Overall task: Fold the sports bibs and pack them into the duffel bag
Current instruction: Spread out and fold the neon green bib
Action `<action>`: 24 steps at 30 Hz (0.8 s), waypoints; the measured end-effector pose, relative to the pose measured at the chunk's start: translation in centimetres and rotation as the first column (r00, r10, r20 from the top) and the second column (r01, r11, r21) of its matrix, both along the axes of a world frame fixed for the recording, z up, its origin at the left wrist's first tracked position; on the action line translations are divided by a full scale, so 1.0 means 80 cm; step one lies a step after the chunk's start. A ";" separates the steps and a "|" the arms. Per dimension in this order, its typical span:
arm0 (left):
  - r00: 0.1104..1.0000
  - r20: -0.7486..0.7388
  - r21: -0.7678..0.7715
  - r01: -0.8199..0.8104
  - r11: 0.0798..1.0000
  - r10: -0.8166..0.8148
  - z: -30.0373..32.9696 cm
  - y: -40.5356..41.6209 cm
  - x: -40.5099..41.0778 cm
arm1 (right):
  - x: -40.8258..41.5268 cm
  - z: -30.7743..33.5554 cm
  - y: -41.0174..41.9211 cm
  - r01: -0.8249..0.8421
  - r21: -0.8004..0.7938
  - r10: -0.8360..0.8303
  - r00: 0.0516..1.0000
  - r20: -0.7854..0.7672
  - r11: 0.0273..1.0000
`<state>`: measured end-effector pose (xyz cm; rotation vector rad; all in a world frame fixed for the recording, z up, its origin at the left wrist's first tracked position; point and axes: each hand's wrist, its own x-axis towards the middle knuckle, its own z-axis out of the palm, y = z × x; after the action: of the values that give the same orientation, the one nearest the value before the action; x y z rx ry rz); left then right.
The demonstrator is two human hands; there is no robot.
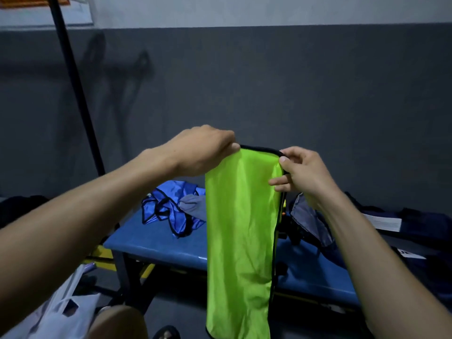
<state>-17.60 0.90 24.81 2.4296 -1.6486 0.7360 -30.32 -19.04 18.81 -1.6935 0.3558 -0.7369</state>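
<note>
While the head view looks down, the left hand (203, 150) pinches the top left corner of a lime-green bib (241, 223), and the right hand (302, 171) pinches its top right corner by the black trim, so it hangs lengthwise above the blue tabletop (159, 243). A crumpled blue bib (171, 211) lies far left on it. At right sits a dark duffel bag (420, 231); its white label (384, 222) is unreadable.

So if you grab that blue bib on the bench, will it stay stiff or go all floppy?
Probably floppy: the blue bib lies crumpled in soft folds on the bench. Likely light and slippery too, since the green bib of similar shiny cloth hangs limp from both hands.
</note>
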 end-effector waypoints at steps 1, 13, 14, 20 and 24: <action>0.998 -0.058 0.017 0.024 1.000 -0.023 -0.001 -0.001 -0.003 | -0.001 -0.006 0.002 0.013 0.023 -0.013 1.000 0.013 1.000; 0.499 -0.577 -0.490 0.422 0.763 -0.647 -0.020 -0.075 -0.065 | -0.082 0.071 -0.039 0.323 -0.127 -0.298 0.937 0.181 0.938; 0.472 -0.560 -0.561 0.390 0.730 -0.681 -0.011 -0.079 -0.057 | -0.062 0.094 -0.041 0.315 -0.174 -0.280 0.939 0.201 0.933; 0.703 -0.463 -0.684 0.102 0.722 -0.539 -0.027 -0.055 0.084 | 0.139 0.114 -0.038 0.134 -0.314 -0.096 0.986 0.136 0.940; 0.858 -0.508 -0.487 -0.208 0.848 -0.081 -0.136 -0.022 0.197 | 0.290 -0.013 -0.031 0.045 -0.281 -0.057 0.998 -0.035 0.959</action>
<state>-1.85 -0.89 13.93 2.0371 -0.9919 0.4105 -7.16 -21.55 17.80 -1.9755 0.3373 -0.8202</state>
